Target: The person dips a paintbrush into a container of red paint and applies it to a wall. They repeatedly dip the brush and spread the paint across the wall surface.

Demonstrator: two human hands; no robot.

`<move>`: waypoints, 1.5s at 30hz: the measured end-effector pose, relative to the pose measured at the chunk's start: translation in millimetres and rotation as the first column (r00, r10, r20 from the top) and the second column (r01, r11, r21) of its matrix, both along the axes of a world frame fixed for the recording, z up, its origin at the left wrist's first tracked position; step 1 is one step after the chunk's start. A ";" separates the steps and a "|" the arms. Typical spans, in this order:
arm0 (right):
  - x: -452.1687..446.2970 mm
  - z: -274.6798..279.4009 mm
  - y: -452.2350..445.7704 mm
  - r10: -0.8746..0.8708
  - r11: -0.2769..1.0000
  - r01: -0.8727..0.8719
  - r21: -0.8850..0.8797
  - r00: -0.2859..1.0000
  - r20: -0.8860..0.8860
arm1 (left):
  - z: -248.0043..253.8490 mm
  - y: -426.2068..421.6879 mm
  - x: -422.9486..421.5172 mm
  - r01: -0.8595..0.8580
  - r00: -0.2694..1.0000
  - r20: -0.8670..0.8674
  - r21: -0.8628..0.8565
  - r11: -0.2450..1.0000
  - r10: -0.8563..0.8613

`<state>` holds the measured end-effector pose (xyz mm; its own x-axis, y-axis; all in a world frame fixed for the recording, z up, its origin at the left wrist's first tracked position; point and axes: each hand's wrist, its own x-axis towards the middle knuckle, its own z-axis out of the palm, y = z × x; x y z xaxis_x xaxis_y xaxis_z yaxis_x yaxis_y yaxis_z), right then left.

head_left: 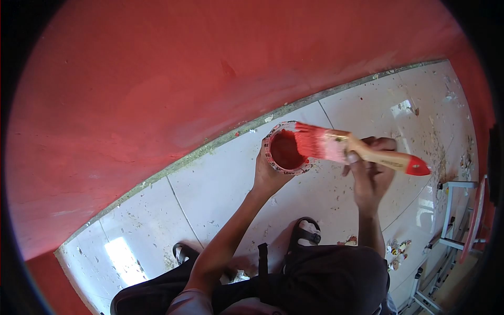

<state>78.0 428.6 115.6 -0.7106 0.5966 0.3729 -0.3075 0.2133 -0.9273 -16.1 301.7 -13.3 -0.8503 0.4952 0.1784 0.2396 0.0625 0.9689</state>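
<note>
My left hand [268, 176] is wrapped round a small round cup of red paint [286, 149], whose pale rim carries dark printed letters and red smears. In my right hand [370, 173] is a paintbrush [367, 151] with a wooden handle and a red handle end. Its wide bristles are coated in red paint and overlap the right side of the cup's rim. Whether the bristles touch the rim I cannot tell. The fingers of my left hand are mostly hidden behind the cup.
A red-painted wall [157, 79] with paler patches rises ahead. White floor tiles [220, 184] are spotted with paint flakes and debris. Metal-framed furniture [451, 236] stands at the right. My sandalled feet are below, near scraps [398, 251] on the floor.
</note>
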 end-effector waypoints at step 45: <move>-129.4 -159.3 39.8 -0.424 0.493 0.116 -0.862 0.897 -0.122 | -6.2 -21.6 -3.2 -0.205 0.979 -0.014 -0.164 0.965 0.205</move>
<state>-51.4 468.4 -43.7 -0.4098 0.8789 -0.2441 -0.6464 -0.4686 -0.6022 -19.3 280.1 -19.5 -0.9370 0.3326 0.1070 0.2026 0.2675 0.9420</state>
